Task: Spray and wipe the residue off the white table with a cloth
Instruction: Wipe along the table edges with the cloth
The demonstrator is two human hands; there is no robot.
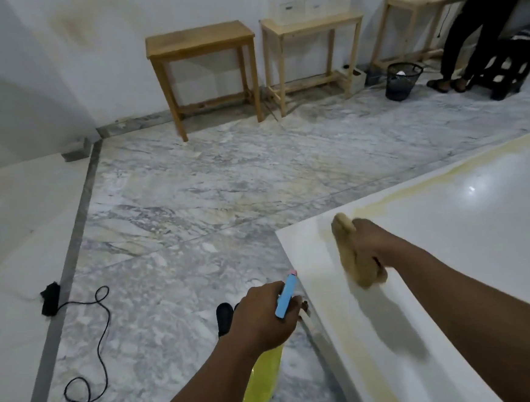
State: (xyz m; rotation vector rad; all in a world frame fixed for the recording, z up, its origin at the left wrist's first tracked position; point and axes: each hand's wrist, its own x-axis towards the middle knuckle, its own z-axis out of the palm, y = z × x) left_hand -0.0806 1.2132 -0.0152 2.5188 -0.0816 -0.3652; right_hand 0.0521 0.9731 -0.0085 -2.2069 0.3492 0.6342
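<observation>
Judging mid-task, more wiping left than done. White table (483, 247): a yellow residue (430, 178) band runs along its far edge and a fainter streak down its left edge. The centre looks clean. Spray bottle (265, 381) hangs just off the table's left edge, left hand (263, 315) clenched round its neck. Cloth (344, 235) sits on the table near the far-left corner, right hand (371, 240) gripping it.

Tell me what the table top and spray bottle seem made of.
White table: smooth, glossy, probably laminate or painted board; a light glint reflects on it. Spray bottle: likely plastic, translucent yellow body that lets light through, opaque blue head.
</observation>
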